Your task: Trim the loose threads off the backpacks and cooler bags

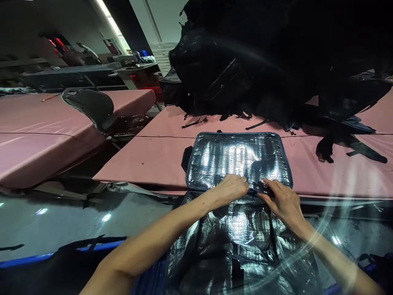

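An open insulated bag lies in front of me, its silver foil-lined lid (238,157) flat on the pink table (147,155) and its foil-lined body (236,241) hanging toward me. My left hand (231,188) rests at the hinge between lid and body, fingers curled and pressed on the back edge. My right hand (281,198) sits just to its right with fingers pinched on a small dark piece (262,187) at the same edge; I cannot make out what it is.
A large heap of black bags with loose straps (270,61) fills the far side of the table. A second pink table (46,127) stands to the left with a dark curved panel (92,104) on it. Grey sheeting (76,217) lies below left.
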The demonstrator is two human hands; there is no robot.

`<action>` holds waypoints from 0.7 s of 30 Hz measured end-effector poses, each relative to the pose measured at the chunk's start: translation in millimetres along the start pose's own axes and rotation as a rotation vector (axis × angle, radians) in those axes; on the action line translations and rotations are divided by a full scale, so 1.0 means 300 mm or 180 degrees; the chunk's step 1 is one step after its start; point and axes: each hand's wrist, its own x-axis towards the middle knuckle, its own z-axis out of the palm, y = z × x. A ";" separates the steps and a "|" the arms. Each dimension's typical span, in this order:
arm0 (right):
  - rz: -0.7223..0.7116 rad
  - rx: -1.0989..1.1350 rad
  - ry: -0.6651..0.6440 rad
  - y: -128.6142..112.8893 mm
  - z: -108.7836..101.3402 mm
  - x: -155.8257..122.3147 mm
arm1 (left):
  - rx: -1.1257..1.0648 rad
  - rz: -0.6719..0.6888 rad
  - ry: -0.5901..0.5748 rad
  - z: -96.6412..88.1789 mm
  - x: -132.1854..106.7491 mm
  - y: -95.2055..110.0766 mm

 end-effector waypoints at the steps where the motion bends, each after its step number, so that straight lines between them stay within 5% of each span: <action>1: 0.0129 -0.0020 -0.0027 0.000 -0.012 0.003 | 0.0004 -0.0045 0.0072 0.012 -0.006 0.003; 8: 0.0164 -0.0226 -0.0130 -0.040 -0.013 0.002 | -0.0167 -0.0713 0.0549 0.097 -0.039 0.039; 14: -0.0166 -0.0600 -0.0071 -0.058 -0.002 0.023 | -0.0176 -0.0807 0.0716 0.102 -0.047 0.056; 21: 0.0037 -0.0366 0.0001 -0.063 0.005 0.018 | -0.0312 -0.1103 0.0978 0.131 -0.073 0.067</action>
